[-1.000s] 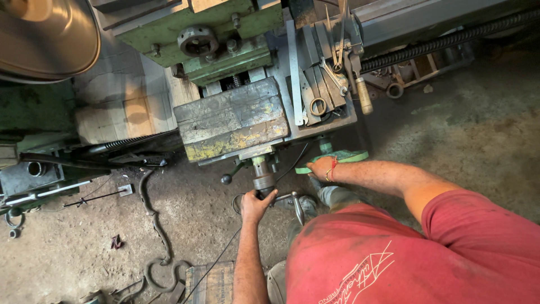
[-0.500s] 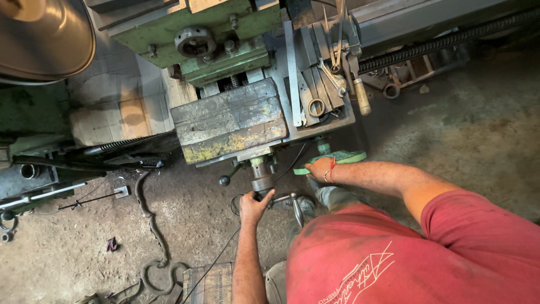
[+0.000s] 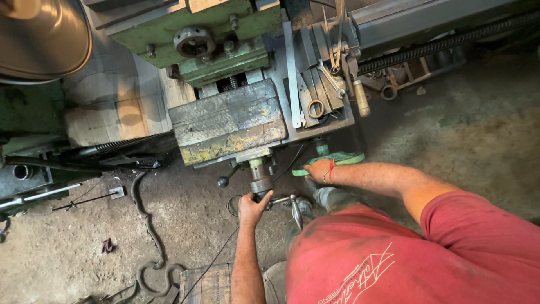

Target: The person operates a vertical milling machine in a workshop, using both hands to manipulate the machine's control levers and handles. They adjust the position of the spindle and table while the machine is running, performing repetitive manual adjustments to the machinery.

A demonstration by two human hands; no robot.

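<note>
The person in the red shirt stands over the front of an old green lathe carriage (image 3: 225,50), looking straight down at it. The left hand (image 3: 253,207) is wrapped around the crank handle (image 3: 260,183) that sticks out from under the near edge of the carriage, fingers curled shut on its lower end, thumb lying across the top. The right hand (image 3: 319,170) lies with fingers pressed down along the near rim of a green handwheel (image 3: 332,161), which sits just below the front right corner of the carriage; the palm covers part of the rim, so how tightly it grips I cannot tell. A worn wooden block (image 3: 228,121) with chipped yellow paint lies across the top of the carriage and hides what is beneath it. To its right, on the carriage's right edge, a clutter of flat wrenches (image 3: 315,93) and a wooden-handled tool (image 3: 361,97) is laid out. A small ball-ended lever (image 3: 225,179) pokes out to the left of the crank, close to the left hand. The lead screw (image 3: 444,42) runs off toward the upper right. On the dirty concrete floor (image 3: 478,129) a thick cable (image 3: 147,225) snakes away on the left, and a large metal disc (image 3: 39,36) fills the top left corner.
</note>
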